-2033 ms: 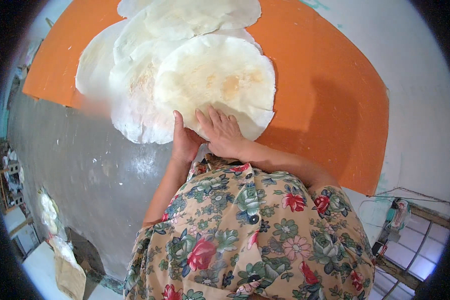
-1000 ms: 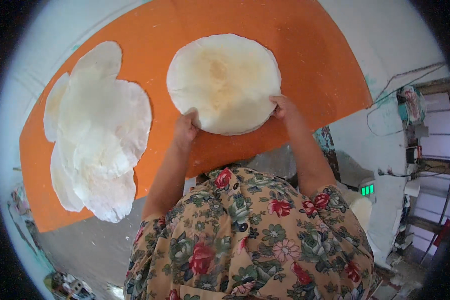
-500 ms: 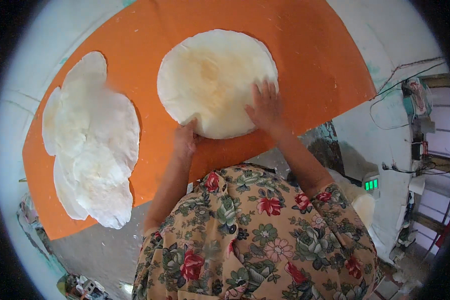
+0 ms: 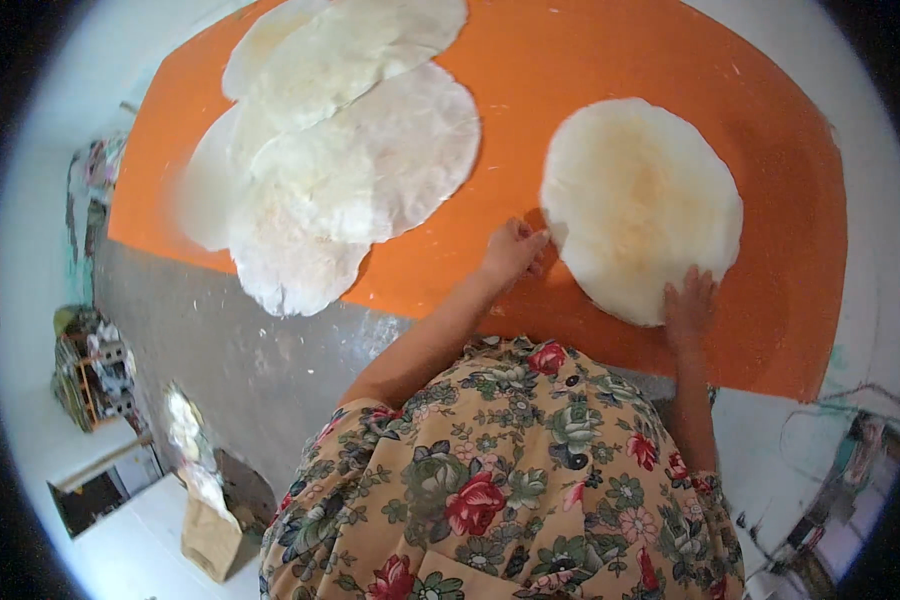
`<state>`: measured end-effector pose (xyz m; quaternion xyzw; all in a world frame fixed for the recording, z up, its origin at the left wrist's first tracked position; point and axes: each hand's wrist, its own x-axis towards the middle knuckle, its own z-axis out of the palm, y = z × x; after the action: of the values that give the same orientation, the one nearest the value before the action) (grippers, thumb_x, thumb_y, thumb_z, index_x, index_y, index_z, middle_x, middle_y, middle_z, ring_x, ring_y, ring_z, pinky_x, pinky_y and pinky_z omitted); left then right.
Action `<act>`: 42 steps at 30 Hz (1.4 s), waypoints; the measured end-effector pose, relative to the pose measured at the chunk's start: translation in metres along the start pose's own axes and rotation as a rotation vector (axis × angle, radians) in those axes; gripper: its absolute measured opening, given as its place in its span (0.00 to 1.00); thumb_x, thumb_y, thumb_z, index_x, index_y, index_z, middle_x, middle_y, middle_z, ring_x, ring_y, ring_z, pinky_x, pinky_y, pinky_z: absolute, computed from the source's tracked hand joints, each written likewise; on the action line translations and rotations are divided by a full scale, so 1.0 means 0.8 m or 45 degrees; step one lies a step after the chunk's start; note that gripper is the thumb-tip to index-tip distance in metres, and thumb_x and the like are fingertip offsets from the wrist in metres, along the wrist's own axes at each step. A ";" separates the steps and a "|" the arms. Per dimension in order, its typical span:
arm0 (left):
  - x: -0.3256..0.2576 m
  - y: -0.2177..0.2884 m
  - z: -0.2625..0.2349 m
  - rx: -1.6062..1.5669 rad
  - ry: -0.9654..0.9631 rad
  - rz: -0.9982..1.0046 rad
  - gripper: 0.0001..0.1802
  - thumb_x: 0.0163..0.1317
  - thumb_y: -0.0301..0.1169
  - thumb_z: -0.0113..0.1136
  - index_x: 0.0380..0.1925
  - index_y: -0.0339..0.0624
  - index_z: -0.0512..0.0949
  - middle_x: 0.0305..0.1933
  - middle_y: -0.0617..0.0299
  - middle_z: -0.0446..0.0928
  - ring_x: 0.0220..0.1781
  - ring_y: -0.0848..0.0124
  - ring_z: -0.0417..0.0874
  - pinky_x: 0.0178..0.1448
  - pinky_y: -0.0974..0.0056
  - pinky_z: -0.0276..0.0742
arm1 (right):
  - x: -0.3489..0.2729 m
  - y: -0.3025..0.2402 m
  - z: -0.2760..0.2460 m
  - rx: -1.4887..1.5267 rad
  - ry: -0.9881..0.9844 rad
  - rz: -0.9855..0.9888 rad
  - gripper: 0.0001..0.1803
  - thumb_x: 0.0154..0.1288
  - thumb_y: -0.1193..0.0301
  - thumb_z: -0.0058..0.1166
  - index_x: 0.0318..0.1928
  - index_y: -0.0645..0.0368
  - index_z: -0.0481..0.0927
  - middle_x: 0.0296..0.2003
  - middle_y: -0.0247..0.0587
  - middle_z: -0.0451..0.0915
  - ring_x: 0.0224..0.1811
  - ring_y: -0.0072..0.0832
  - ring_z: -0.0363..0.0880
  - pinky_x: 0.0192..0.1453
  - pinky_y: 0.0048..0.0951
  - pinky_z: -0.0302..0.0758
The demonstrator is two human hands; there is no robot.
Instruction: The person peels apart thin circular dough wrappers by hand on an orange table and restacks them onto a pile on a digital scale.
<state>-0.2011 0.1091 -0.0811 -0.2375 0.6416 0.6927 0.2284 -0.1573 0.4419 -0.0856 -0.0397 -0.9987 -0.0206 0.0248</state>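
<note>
A large, thin, round flatbread (image 4: 642, 210), cream with a yellowish middle, lies flat on the orange sheet (image 4: 515, 110). On its near right edge rests my right hand (image 4: 690, 303), fingers spread out. My left hand (image 4: 516, 251) is at the flatbread's left edge, its fingers curled and the thumb and fingertips drawn together. Whether they pinch the rim is too small to make out. Farther left, several similar pale flatbreads (image 4: 315, 185) overlap in a loose pile, one of them hanging past the sheet's near edge.
Grey floor (image 4: 220, 310) shows beyond the orange sheet at the left. A brown paper bag (image 4: 210, 540) stands at the lower left, with a small cluttered shelf (image 4: 95, 370) farther off by the wall. Dark cables (image 4: 870, 395) run along the wall at the right.
My view has turned leftward, so the flatbread and pile appear farther right. Around the flatbread, my left hand has moved from its near edge to its left side; my right hand is lower on its rim.
</note>
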 end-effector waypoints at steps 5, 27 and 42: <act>-0.096 -0.030 -0.099 -0.341 -0.223 -0.251 0.14 0.61 0.39 0.53 0.30 0.39 0.70 0.19 0.60 0.72 0.14 0.74 0.70 0.15 0.72 0.63 | 0.050 -0.101 -0.075 0.441 0.059 -0.278 0.33 0.56 0.64 0.53 0.60 0.62 0.60 0.61 0.57 0.58 0.64 0.50 0.54 0.65 0.47 0.53; -0.110 -0.152 -0.434 -1.497 0.528 -0.029 0.14 0.61 0.29 0.50 0.46 0.35 0.70 0.46 0.54 0.74 0.44 0.63 0.78 0.45 0.57 0.78 | 0.061 -0.553 -0.014 0.330 -0.109 -1.067 0.20 0.55 0.73 0.43 0.51 0.56 0.71 0.49 0.46 0.73 0.51 0.42 0.71 0.53 0.46 0.66; -0.144 -0.105 -0.331 -1.050 0.409 -0.102 0.09 0.57 0.27 0.50 0.33 0.31 0.72 0.29 0.55 0.73 0.23 0.64 0.76 0.25 0.61 0.77 | -0.065 -0.620 -0.082 0.364 -0.528 -1.424 0.13 0.51 0.74 0.46 0.40 0.61 0.68 0.37 0.45 0.73 0.42 0.42 0.74 0.39 0.40 0.72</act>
<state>-0.0498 -0.1506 -0.0918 -0.4380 0.3292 0.8357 0.0387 -0.1424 -0.0587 -0.0425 0.4909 -0.8451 0.1119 -0.1797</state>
